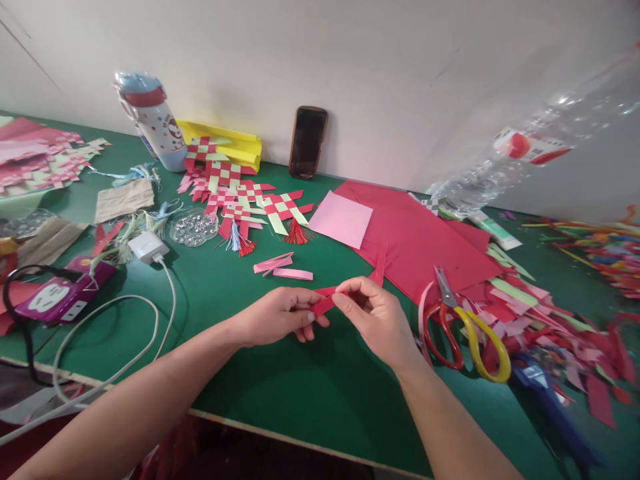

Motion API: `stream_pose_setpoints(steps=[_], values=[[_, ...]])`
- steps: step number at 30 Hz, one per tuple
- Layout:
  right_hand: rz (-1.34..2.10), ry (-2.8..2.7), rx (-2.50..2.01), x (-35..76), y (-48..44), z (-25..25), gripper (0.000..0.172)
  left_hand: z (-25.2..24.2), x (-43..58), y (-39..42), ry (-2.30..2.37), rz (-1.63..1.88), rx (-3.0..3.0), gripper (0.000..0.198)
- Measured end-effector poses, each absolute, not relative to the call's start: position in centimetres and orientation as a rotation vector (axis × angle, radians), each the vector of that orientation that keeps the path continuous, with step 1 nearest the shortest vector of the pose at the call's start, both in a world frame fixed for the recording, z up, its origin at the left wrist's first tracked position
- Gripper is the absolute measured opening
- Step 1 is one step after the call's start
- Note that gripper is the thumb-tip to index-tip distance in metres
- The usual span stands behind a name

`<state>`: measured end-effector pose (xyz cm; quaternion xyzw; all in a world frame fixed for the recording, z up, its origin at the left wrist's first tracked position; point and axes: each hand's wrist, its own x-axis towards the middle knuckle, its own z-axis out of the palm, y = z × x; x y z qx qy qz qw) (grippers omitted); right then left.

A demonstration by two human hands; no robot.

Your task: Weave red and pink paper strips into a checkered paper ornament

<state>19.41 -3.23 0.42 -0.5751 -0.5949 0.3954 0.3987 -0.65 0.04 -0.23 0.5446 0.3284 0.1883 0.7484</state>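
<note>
Both of my hands meet over the green table [280,380] near its front edge. My left hand [277,317] and my right hand [373,313] each pinch an end of a short red paper strip [326,301], fingers closed on it. Two loose pink strips [280,267] lie just behind the hands. A big red paper sheet [420,240] lies to the right with a pink square sheet [341,219] on its left edge.
Red-and-yellow scissors [465,330] lie right of my right hand beside a pile of paper strips [545,320]. Woven red-and-green paper pieces [240,193], a dish of beads [193,227], a bottle [150,120], a phone [307,141], a charger and cable [147,247] are at the back and left.
</note>
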Motion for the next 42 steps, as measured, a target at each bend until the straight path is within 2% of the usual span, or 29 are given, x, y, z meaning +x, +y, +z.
stream_pose_setpoints(steps=[14,32,42], values=[[0.840,-1.343,-1.438,19.00,-3.31,0.90,0.027,-0.68,-0.25,-0.21,0.829,0.583,1.071,0.035],[0.888,-1.352,-1.424,19.27,-3.23,0.27,0.025,-0.66,-0.29,-0.20,0.909,0.635,1.215,0.015],[0.849,-1.385,-1.433,18.92,-3.28,0.60,0.022,-0.52,-0.34,-0.17,0.939,0.649,1.253,0.018]])
